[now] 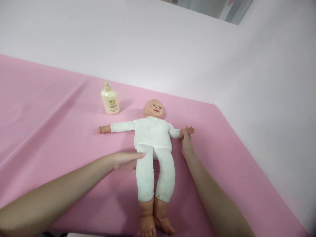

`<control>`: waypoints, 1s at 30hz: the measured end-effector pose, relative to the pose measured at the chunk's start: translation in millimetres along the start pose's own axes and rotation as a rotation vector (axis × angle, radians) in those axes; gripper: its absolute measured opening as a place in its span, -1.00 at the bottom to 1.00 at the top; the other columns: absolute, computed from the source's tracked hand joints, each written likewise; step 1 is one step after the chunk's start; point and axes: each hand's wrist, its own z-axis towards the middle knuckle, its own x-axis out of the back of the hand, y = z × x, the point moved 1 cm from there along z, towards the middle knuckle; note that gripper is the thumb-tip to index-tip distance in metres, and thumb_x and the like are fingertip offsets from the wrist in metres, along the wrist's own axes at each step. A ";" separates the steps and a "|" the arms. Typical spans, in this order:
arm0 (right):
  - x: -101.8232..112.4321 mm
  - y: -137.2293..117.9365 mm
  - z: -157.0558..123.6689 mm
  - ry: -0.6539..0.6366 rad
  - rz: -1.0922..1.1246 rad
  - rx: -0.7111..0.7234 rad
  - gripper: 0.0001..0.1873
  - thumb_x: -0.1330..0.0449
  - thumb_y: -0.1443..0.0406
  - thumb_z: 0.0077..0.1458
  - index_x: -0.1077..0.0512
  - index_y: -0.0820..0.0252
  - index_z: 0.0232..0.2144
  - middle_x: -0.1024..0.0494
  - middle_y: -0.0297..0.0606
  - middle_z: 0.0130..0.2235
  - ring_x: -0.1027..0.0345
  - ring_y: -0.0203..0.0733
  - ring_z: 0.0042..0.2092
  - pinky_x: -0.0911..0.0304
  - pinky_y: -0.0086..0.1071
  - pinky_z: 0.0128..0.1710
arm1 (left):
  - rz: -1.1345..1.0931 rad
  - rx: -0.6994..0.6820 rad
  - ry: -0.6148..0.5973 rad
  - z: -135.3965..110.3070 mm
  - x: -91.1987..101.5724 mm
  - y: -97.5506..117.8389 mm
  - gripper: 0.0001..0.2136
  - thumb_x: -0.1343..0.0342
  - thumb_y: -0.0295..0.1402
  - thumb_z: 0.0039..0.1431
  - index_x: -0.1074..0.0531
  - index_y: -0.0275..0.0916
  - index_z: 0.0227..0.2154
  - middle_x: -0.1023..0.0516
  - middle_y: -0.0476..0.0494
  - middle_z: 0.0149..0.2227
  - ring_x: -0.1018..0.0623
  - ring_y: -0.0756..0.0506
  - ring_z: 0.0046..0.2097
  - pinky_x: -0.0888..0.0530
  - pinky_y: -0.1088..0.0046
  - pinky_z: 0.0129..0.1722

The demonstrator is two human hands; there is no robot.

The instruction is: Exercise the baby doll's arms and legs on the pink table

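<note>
Head view: The doll (153, 133) lies face up on the pink-covered counter (44, 144), arms spread, legs toward the wearer, feet near the closer edge. The left hand (126, 161) is at the thigh (145, 166) on the wearer's left. Its fingers are bent loosely round it, thumb on top, the rest passing beneath with their tips hidden; how firmly they press cannot be told. The right hand (187, 144) has its fingers closed about the doll's wrist (182, 133) on the opposite side, near the small spread palm. A pump bottle (110, 102) stands upright beyond the outstretched arm on the left, apart from both hands.

Assessment: the two holds are judged suitable for steadying a limp, soft body. The left palm is best kept broad under the thigh, so that the load rests on it and not on the thumb. The right grip should stay light and bend the arm at its joints, without pulling or twisting the wrist. Pinching the white fabric is to be avoided.
</note>
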 end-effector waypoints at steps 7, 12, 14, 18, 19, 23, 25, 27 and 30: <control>-0.3 -1.3 -0.9 -0.011 -0.013 0.008 0.15 -0.36 -0.26 0.05 -0.43 0.00 0.60 -0.39 -0.03 0.57 -0.46 0.23 0.37 -0.61 -0.13 -0.04 | -0.003 0.011 0.004 4.6 5.6 -6.4 0.09 -0.37 0.52 0.15 -0.51 -0.23 0.50 -0.61 -0.45 0.49 -0.42 -0.55 0.61 -0.40 -0.05 0.55; -0.4 -2.1 -1.3 -0.019 0.002 -0.003 0.17 -0.37 -0.26 0.04 -0.40 0.01 0.61 -0.34 -0.03 0.61 -0.45 0.22 0.41 -0.61 -0.16 0.00 | 0.020 0.012 0.019 2.3 5.2 -5.2 0.04 -0.32 0.51 0.23 -0.52 -0.22 0.50 -0.62 -0.37 0.48 -0.43 -0.54 0.61 -0.41 -0.04 0.55; -0.1 -1.3 -0.8 -0.022 0.003 -0.012 0.17 -0.37 -0.25 0.05 -0.40 0.00 0.61 -0.39 -0.02 0.58 -0.48 0.20 0.37 -0.60 -0.17 -0.03 | 0.013 -0.007 0.009 2.6 5.5 -6.4 -0.02 -0.29 0.48 0.28 -0.56 -0.22 0.47 -0.66 -0.32 0.44 -0.44 -0.54 0.61 -0.41 -0.05 0.55; 0.6 0.9 0.8 -0.019 0.001 -0.003 0.13 -0.39 -0.28 0.05 -0.44 -0.03 0.58 -0.42 -0.02 0.55 -0.48 0.20 0.38 -0.61 -0.16 -0.01 | -0.015 -0.016 -0.007 5.0 7.1 -10.3 -0.05 -0.32 0.49 0.25 -0.61 -0.20 0.40 -0.69 -0.33 0.40 -0.44 -0.54 0.60 -0.40 -0.06 0.55; 0.7 1.2 1.0 -0.020 0.002 0.004 0.13 -0.39 -0.29 0.05 -0.44 -0.03 0.57 -0.39 -0.02 0.57 -0.47 0.20 0.39 -0.61 -0.15 0.01 | -0.022 -0.012 -0.003 5.3 7.4 -10.7 -0.04 -0.33 0.50 0.23 -0.62 -0.20 0.39 -0.69 -0.34 0.40 -0.44 -0.53 0.60 -0.40 -0.06 0.55; 0.3 0.6 0.2 -0.022 -0.005 0.019 0.15 -0.39 -0.29 0.04 -0.45 -0.01 0.57 -0.40 0.01 0.56 -0.46 0.23 0.40 -0.60 -0.14 -0.01 | -0.032 0.014 0.014 5.3 8.1 -9.9 -0.03 -0.37 0.51 0.17 -0.64 -0.18 0.36 -0.66 -0.34 0.44 -0.44 -0.53 0.60 -0.40 -0.04 0.53; -0.2 -0.2 -0.5 -0.020 -0.011 0.011 0.16 -0.38 -0.29 0.04 -0.44 0.01 0.58 -0.45 0.01 0.51 -0.48 0.22 0.36 -0.59 -0.17 -0.05 | -0.024 0.025 0.010 5.3 8.6 -9.8 -0.03 -0.39 0.51 0.14 -0.65 -0.17 0.35 -0.66 -0.35 0.44 -0.44 -0.52 0.60 -0.40 -0.04 0.53; -0.9 -0.7 -0.9 -0.017 -0.011 -0.002 0.16 -0.37 -0.28 0.04 -0.44 0.01 0.59 -0.47 0.00 0.48 -0.50 0.20 0.31 -0.58 -0.20 -0.10 | -0.015 0.028 0.017 6.0 9.7 -11.2 -0.04 -0.39 0.52 0.14 -0.65 -0.17 0.32 -0.68 -0.36 0.41 -0.44 -0.53 0.59 -0.40 -0.05 0.52; -1.7 -0.9 -0.6 -0.005 0.001 -0.001 0.12 -0.37 -0.25 0.04 -0.46 -0.02 0.57 -0.48 -0.04 0.48 -0.50 0.17 0.28 -0.55 -0.23 -0.13 | -0.012 0.031 0.055 7.9 11.6 -15.0 -0.04 -0.38 0.54 0.11 -0.68 -0.20 0.26 -0.70 -0.38 0.37 -0.46 -0.56 0.55 -0.40 -0.05 0.50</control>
